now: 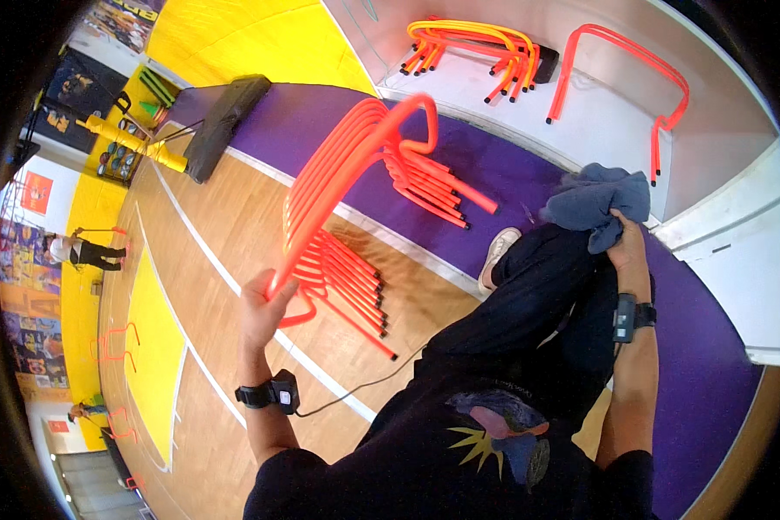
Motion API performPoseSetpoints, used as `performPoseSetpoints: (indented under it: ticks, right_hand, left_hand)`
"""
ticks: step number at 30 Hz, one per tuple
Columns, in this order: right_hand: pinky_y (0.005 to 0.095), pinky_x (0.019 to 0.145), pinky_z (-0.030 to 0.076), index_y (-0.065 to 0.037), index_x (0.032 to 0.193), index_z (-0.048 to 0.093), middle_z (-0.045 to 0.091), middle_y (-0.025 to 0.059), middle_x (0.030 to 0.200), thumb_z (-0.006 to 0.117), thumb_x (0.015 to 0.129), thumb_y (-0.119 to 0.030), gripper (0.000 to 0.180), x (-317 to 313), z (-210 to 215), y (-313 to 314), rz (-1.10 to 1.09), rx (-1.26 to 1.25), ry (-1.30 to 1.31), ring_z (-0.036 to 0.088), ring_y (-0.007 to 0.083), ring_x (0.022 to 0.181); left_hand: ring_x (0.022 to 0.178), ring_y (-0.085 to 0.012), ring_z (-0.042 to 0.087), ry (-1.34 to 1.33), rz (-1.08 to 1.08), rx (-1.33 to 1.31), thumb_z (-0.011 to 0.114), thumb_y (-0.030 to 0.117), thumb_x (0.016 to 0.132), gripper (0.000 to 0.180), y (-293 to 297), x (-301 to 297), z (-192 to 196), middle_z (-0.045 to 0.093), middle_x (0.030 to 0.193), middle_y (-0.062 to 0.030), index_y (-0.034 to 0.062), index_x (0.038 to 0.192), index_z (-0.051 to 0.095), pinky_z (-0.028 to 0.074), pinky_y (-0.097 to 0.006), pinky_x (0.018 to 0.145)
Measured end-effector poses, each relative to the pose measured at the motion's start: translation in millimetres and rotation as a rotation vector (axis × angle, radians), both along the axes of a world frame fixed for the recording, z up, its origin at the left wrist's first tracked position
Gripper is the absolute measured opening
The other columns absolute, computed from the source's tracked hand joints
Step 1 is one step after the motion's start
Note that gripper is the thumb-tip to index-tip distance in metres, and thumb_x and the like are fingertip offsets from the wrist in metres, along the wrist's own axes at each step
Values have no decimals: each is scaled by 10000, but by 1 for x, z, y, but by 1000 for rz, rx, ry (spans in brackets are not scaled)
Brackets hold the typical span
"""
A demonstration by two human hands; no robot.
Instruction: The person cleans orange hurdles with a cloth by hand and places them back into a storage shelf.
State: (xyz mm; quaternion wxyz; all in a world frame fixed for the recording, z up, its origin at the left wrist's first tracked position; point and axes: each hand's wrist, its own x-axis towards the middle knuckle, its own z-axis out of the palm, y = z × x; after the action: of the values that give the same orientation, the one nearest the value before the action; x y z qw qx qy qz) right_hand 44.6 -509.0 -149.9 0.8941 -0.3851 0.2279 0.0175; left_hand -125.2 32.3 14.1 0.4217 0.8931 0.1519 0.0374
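My left hand (264, 303) grips a stack of several orange training hurdles (355, 182) by their top bars, holding them up over the wooden court floor; their legs hang toward the floor. My right hand (624, 247) is closed on a grey-blue cloth (594, 204), held at my right side above the purple floor strip. Both wrists wear black bands with small devices. My black trousers and a white shoe (497, 253) show between the hands.
More orange and yellow hurdles (472, 48) lie on a white ledge (598, 130) at the top, with one single orange hurdle (620, 65) beside them. A black wide dust mop (221, 121) rests at upper left. A person (78, 251) stands far left near other hurdles (113, 342).
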Motion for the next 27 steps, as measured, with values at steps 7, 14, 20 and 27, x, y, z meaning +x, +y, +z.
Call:
performPoseSetpoints:
  ticks: [7, 14, 20, 27]
  right_hand:
    - [419, 915, 454, -24, 1143, 556, 585, 111, 1134, 641, 795, -77, 362, 0, 0, -18, -97, 98, 59, 560, 275, 1034]
    - [380, 896, 460, -30, 1122, 572, 591, 96, 1138, 657, 789, -99, 350, -8, 12, -33, -113, 39, 36, 556, 258, 1056]
    - [360, 912, 452, -30, 1127, 572, 599, 83, 1129, 688, 774, -108, 379, -11, 13, -41, -115, 7, 40, 566, 240, 1043]
    - [391, 847, 477, -37, 1040, 617, 627, 74, 1056, 688, 784, -104, 274, -10, 17, -23, -129, -88, 60, 591, 255, 963]
  left_hand:
    - [644, -73, 510, 115, -73, 30, 704, 193, 816, 221, 18, -6, -63, 577, 685, -7, -9, 901, 676, 427, -256, 574]
    - [616, -77, 485, 145, -42, 19, 714, 192, 800, 209, 36, -17, -93, 550, 647, 3, -8, 849, 682, 410, -255, 559]
    - [606, -86, 480, 168, -17, 93, 713, 190, 802, 211, 64, -15, -116, 528, 633, -8, -16, 820, 670, 403, -268, 549]
    - [594, -108, 465, 7, 26, 192, 692, 234, 826, 259, 116, 16, -167, 534, 639, -28, -18, 828, 632, 399, -299, 536]
